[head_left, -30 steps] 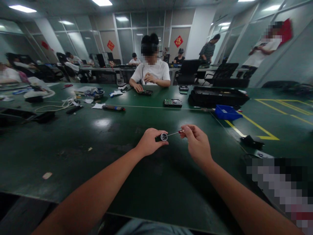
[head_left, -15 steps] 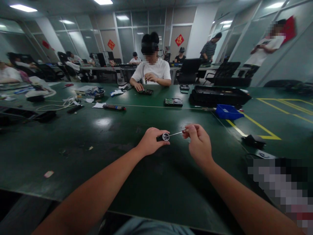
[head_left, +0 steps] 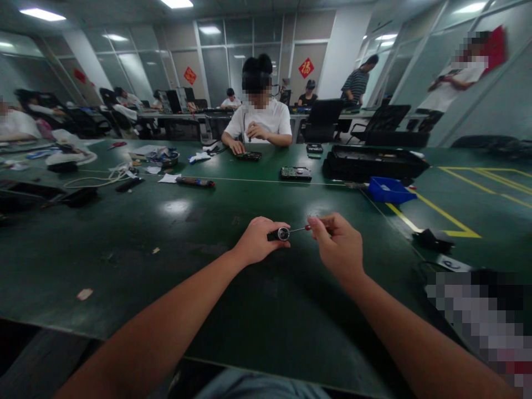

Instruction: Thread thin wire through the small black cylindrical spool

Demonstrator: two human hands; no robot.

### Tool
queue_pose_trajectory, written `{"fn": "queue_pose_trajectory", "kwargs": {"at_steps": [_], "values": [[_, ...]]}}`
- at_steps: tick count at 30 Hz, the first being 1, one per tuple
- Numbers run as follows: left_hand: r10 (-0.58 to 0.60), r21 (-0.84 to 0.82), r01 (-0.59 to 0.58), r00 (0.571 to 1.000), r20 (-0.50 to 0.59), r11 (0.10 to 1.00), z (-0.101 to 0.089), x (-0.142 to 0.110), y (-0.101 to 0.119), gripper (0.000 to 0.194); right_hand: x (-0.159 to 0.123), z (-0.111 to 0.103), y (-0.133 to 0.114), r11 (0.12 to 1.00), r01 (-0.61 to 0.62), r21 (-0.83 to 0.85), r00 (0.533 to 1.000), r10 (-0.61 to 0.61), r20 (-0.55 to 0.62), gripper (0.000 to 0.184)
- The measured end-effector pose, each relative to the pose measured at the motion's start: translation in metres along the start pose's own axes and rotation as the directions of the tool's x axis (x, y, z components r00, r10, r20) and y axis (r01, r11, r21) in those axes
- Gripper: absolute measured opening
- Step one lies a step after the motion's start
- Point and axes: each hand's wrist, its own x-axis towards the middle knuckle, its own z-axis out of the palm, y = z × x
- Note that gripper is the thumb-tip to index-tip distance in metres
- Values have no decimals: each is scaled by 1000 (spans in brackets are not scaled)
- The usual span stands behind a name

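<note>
The left fingers (head_left: 272, 226) grasp the cylinder (head_left: 283, 234) at the hand's 3 o'clock. The right fingers (head_left: 319, 228) pinch the screwdriver (head_left: 298, 229), its shaft toward 9 o'clock.

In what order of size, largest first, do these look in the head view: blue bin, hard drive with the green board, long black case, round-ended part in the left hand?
1. Long black case
2. Blue bin
3. Hard drive
4. Round-ended part, partly covered by the left hand

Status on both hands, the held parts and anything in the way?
Left hand: gripping round part. Right hand: holding screwdriver, shaft toward part. No obstruction seen between them.
</note>
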Motion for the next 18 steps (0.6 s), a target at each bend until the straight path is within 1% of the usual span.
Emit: {"fn": "queue_pose_trajectory", "kwargs": {"at_steps": [2,5,8,10,12,15,18], "values": [[-3,-3,3,1000,-6,1000,0,0,1,42,1,-1,0,999,-12,-42,1000,11,-20,38],[-12,-3,12,1000,-9,1000,-1,0,1,41,2,-2,0,998,-13,-67,1000,12,-24,42],[-16,-1,16,1000,-13,1000,-1,0,2,41,1,-2,1,996,1,-86,1000,-2,-8,41],[-18,2,18,1000,-12,1000,-2,-1,2,41,1,-3,1,996,17,-84,1000,-16,8,37],[-16,4,16,1000,-10,1000,-2,-1,2,41,1,-3,2,998,47,-46,998,-44,51,30],[-18,-4,18,1000,-16,1000,-2,-1,2,40,2,-3,5,992,102,74,986,-111,127,17],[-19,-5,19,1000,-12,1000,-2,-1,1,40,3,-4,9,978,117,170,977,-144,157,14]]}}
